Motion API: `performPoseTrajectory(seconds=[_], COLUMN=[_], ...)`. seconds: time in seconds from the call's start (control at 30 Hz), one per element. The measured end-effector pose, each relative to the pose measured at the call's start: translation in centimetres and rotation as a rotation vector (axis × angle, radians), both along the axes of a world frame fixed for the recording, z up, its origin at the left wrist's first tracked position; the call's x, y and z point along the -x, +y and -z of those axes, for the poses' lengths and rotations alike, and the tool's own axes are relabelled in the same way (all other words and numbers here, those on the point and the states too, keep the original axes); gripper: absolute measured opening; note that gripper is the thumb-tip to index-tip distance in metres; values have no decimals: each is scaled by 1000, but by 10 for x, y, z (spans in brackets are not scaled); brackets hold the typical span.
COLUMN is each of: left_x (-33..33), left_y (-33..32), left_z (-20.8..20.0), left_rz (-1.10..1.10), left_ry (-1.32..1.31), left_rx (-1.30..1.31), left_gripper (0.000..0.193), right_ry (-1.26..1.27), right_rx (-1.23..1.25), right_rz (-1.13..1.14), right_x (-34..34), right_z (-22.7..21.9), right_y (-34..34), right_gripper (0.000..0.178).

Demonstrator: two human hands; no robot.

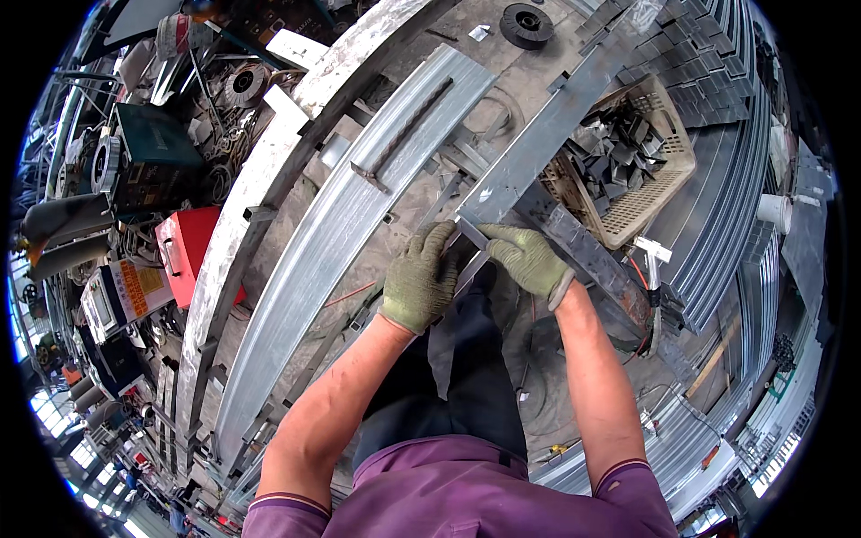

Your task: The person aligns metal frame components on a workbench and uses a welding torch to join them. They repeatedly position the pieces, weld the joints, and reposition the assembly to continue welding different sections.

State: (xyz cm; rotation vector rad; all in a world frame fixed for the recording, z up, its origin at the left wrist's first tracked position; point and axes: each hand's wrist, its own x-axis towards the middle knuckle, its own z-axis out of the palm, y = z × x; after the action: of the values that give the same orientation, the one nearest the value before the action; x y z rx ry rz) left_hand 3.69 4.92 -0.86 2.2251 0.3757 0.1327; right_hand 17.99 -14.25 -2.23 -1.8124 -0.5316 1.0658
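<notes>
At the near end of the steel beam, seemingly pinching the small metal plate with the right grip; curled beside it with the left grip, closure impossible to tell. Apparently positioned, without visible fastening; loose pieces left in the crate.

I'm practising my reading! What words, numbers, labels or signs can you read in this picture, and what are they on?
None can be read clearly.
Dark green machine: faint pale lettering, too small and blurred.
White box with an orange panel: tiny printing, too small to read.
Steel beam by the gloved hands: a pale mark, no readable word.
</notes>
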Motion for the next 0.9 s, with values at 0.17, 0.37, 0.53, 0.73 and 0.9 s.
performPoseTrajectory(seconds=[0.17, 0.37, 0.53, 0.73, 0.9], left_x=[2, 4, 3, 4, 5], left_y=[-1, -1, -1, -3, -5], left_z=[-1, 1, -7, -8, -9], left_rz=[87, 152, 228, 238, 236], left_ry=[14, -21, 84, 77, 92], left_rx=[-76, -173, -215, -223, -206], left_gripper=[55, 55, 64, 66, 66], right_ry=[131, 80, 79, 86, 47], right_rx=[17, 82, 98, 127, 37], right_rz=[14, 19, 65, 122, 141], right_x=[-10, -7, 0, 6, 11], right_z=[-6, -17, -15, -34, -9], right_y=[4, 10, 8, 16, 9], right_gripper=[39, 39, 40, 40, 37])
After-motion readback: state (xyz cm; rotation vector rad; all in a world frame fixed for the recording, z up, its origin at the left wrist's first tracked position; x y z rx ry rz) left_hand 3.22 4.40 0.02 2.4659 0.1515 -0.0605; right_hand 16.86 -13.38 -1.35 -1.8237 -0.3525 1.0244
